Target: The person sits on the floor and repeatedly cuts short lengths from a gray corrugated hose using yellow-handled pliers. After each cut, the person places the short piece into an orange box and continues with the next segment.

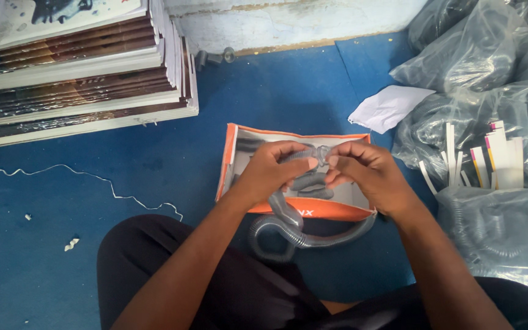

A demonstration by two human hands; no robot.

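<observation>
Head view: grey ribbed hose (288,229); looped

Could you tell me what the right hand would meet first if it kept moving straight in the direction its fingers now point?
The right hand points leftward toward the left hand. It would first meet the grey corrugated hose end pinched between both hands, then the left hand's fingertips. They are almost touching already, though depth is hard to judge.

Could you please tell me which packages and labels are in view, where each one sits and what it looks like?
Open box: on the blue floor under both hands, rectangular, orange with grey inside.
Plastic bags: piled at right, clear, full of grey hose.
Paper strips: on the bags at right, white with coloured ends.
Flat cartons: stacked at upper left, white and brown edges.
Paper sheet: beside the bags, white, crumpled.
</observation>
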